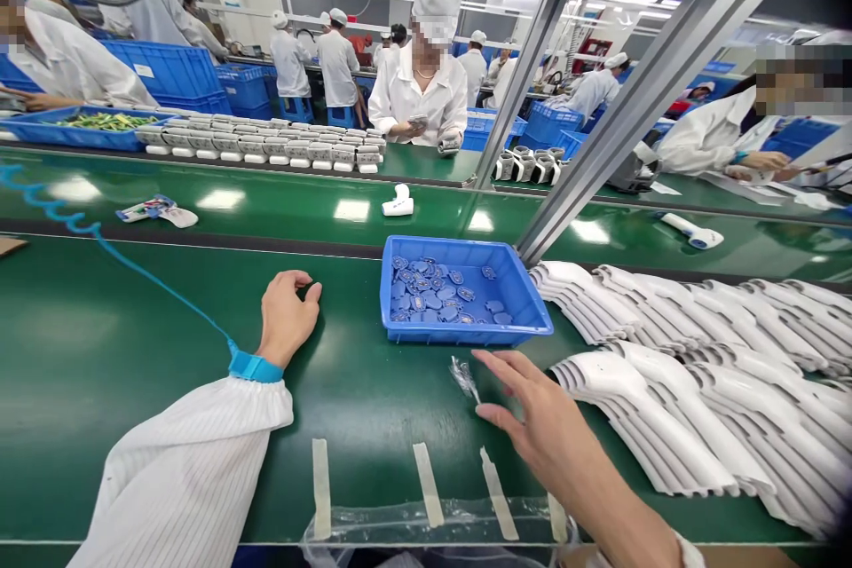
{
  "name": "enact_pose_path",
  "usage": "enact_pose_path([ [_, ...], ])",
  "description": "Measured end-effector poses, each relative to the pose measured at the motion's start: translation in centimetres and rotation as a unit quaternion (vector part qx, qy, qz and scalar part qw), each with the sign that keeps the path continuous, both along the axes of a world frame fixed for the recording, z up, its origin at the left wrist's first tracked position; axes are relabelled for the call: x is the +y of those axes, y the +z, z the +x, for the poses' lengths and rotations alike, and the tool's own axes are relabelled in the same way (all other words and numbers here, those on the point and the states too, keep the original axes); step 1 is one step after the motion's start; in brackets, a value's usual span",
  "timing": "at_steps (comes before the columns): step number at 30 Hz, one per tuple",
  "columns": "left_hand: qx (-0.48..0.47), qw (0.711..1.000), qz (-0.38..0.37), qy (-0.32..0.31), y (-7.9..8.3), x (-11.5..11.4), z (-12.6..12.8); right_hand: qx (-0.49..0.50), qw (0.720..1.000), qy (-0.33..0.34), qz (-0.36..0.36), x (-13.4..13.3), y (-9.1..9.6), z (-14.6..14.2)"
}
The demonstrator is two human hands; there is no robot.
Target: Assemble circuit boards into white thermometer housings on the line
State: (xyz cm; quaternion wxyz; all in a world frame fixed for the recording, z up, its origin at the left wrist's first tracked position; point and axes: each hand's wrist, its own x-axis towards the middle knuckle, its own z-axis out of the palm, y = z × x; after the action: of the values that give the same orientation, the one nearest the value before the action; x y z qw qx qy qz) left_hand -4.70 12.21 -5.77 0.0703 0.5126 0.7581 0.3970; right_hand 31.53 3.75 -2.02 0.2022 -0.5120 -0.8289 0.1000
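Observation:
My left hand (287,315) rests on the green work surface, fingers loosely curled and the thumb a little apart from them, with nothing visible between. Around that wrist is a blue strap (256,367) with a coiled cord. My right hand (525,395) is open, thumb and fingers spread, beside a small crumpled piece of clear plastic (463,379); the thumb tip lies close to its lower end, and I cannot tell if they touch. Just beyond stands a blue tray (466,335) holding many small blue plastic parts (432,291).
White curved housings (639,408) lie in stacked rows on the right. Tape strips (428,484) hold a clear bag (373,524) at the near edge. A metal post (639,98) slants behind the tray. White handheld devices (398,201) lie on the belt; a co-worker (419,89) sits opposite.

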Motion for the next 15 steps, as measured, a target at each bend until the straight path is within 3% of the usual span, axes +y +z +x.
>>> enact_pose_path([
  [3, 0.001, 1.000, 0.011, -0.005, -0.1, 0.0, -0.1, -0.012, 0.999, 0.032, -0.023, 1.1, -1.2, -0.7],
  [6, 0.004, 1.000, 0.017, -0.009, 0.0, 0.0, 0.0, 0.009, 0.999, 0.017, -0.027, 1.6, -1.9, -1.8],
  [10, 0.012, 1.000, 0.017, -0.006, 0.0, 0.0, 0.0, 0.072, 0.996, -0.030, -0.032, -0.5, 0.5, -1.9],
  [12, 0.017, 1.000, 0.012, -0.006, -0.2, 0.0, 0.1, 0.055, 0.991, -0.007, -0.122, -3.0, 2.2, -1.3],
  [15, 0.021, 1.000, 0.013, -0.013, -0.3, 0.1, 0.1, 0.014, 0.933, 0.161, -0.322, -7.5, 2.3, -0.7],
])
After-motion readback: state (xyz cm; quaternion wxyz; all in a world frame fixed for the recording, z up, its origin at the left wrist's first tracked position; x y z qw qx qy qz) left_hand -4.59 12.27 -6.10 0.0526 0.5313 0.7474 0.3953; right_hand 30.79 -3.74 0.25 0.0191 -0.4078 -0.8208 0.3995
